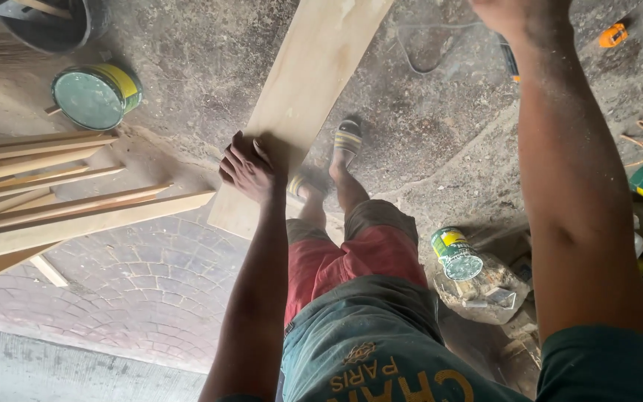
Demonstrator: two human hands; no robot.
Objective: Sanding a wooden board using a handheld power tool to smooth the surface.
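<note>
- The left hand (pixel 247 170) reaches down at the end of a straight arm, palm against the near end of a pale wooden plank (pixel 303 97).
- Its fingers (pixel 234 165) curl over the plank's left edge, grasping the board close to its near corner.
- The right arm runs up the right side of the view, stretched forward and away from the body. The right hand (pixel 519 13) is cut by the top edge of the frame, so I cannot tell whether its fingers are clenched or loose, or whether they touch anything.
- The plank is long, flat and light in colour, with smooth faces and square edges. It slants from the left hand up and to the right, out of view at the top, over a dusty concrete floor (pixel 187 67).
- The person's sandalled feet (pixel 347 141) stand just beside the plank's near end, on its right.
- To the left lies a stack of thinner wooden battens (pixel 53 201).
- A tin with a yellow and green label (pixel 98 95) lies on its side above the battens.
- A similar tin (pixel 454 253) rests on a clear plastic bag (pixel 485 286) at the right.
</note>
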